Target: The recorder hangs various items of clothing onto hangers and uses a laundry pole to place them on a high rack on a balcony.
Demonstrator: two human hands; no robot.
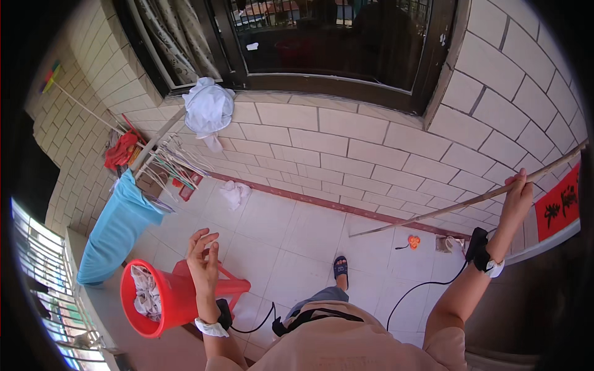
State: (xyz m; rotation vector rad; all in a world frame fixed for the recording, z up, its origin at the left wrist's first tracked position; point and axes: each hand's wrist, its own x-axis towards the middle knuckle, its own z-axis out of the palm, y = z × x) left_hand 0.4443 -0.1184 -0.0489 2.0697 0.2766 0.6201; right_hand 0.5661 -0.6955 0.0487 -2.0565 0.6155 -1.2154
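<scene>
My right hand [519, 192] grips a long thin wooden pole [445, 209] at the right; its lower tip reaches down toward the tiled floor. My left hand [203, 259] is raised with fingers apart and slightly curled, holding nothing, beside a red plastic bucket [178, 290]. Crumpled whitish cloth [146, 294] lies in the bucket, which appears tipped toward the camera by the lens, over a red plastic stool [234, 285]. A light blue garment [118, 227] hangs from a rod [155, 141] at the left. A pale blue cloth [209, 104] sits at the rod's far end by the window.
Several hangers [178, 162] hang by the rod. A white cloth [234, 192] lies on the floor near the brick-patterned wall [334, 139]. An orange flower-shaped object [413, 241] and a small box [449, 244] are on the floor at right. Black cables run from both wrists. Window bars [51, 287] stand at left.
</scene>
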